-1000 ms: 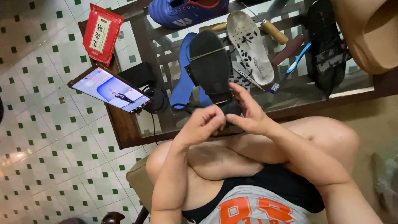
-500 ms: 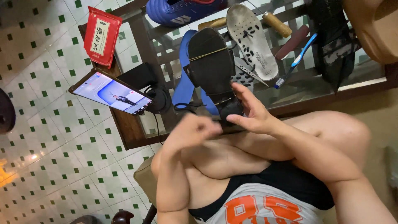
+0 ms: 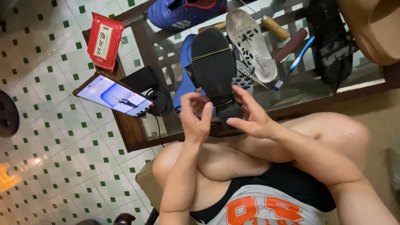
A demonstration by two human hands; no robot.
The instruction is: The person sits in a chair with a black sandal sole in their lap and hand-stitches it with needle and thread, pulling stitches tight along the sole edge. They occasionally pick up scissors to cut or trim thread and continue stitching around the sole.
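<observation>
A black shoe (image 3: 214,68) stands sole up in front of me, with thin elastic bands stretched across its sole. My right hand (image 3: 250,114) grips it at the heel end, thumb and fingers around the edge. My left hand (image 3: 196,114) hovers just left of the heel, fingers curled and apart, holding nothing that I can see. Both hands are above my crossed bare legs. A blue insole (image 3: 185,75) lies behind the shoe on the glass table (image 3: 291,96).
On the table lie a blue football boot (image 3: 179,12), a grey worn insole (image 3: 250,41), a toothbrush (image 3: 291,62), a wooden-handled tool (image 3: 275,27), a black shoe upper (image 3: 331,41). A phone (image 3: 112,95) on a stand and a red packet (image 3: 104,41) sit at the left edge. Tiled floor lies left.
My left hand has come off the shoe's heel and lifted up to the left. The shoe now stands higher in my right hand.
</observation>
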